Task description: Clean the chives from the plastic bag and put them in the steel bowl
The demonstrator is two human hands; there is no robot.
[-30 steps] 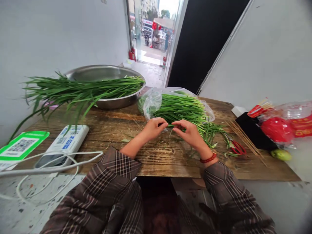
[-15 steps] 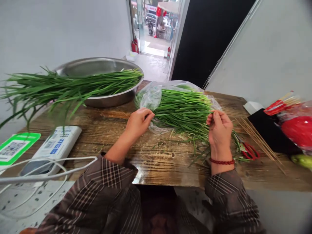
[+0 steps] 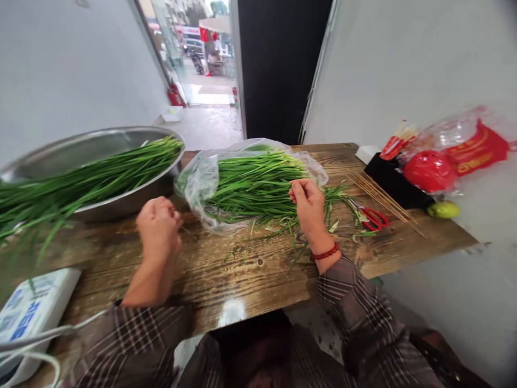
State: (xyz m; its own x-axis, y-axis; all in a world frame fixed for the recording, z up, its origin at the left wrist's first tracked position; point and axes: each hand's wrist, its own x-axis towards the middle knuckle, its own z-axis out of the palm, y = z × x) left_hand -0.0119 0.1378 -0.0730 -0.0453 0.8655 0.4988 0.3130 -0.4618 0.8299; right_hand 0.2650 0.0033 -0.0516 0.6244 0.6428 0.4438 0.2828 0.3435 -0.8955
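A bundle of green leafy stalks lies in an opened clear plastic bag at the middle of the table. My right hand, with a red braided bracelet at the wrist, is at the pale ends of the stalks, thumb and fingertips pinched; what they hold is too small to tell. My left hand is over the table between the bag and the metal basin, its fingers curled and a little blurred; anything inside them is hidden. More long stalks lie in the basin and hang over its left rim.
On the wooden table, trimmings and red-handled scissors lie right of the bag. Beyond them are thin sticks, a black box, a red-wrapped item and a yellow-green object. A white device with cables is at left.
The view has turned to the right. My left hand has moved left, away from the bag toward the basin, and its fingers have curled in. My right hand stays near the stalk ends, slightly further left.
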